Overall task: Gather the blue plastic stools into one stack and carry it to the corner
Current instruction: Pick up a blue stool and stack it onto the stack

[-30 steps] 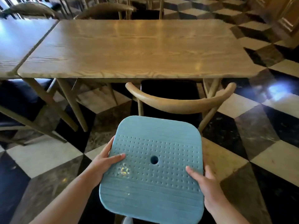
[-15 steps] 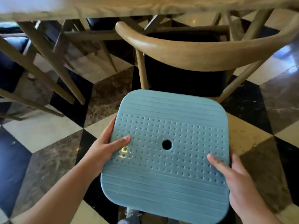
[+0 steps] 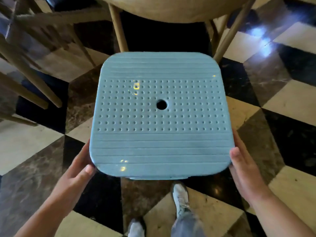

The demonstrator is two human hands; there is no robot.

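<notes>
I'm looking straight down on the blue stool (image 3: 160, 113), its dotted seat with a round centre hole filling the middle of my view, above the checkered floor (image 3: 34, 147). My left hand (image 3: 77, 171) is gripping its near-left corner, thumb at the rim, and my right hand (image 3: 242, 170) is gripping the near-right edge. A wooden chair (image 3: 171, 9) is standing just beyond it, my shoes (image 3: 179, 197) below

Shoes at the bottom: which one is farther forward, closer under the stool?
The right shoe; its toe reaches just beneath the blue stool's near edge, while the left shoe sits back at the frame's bottom.
</notes>
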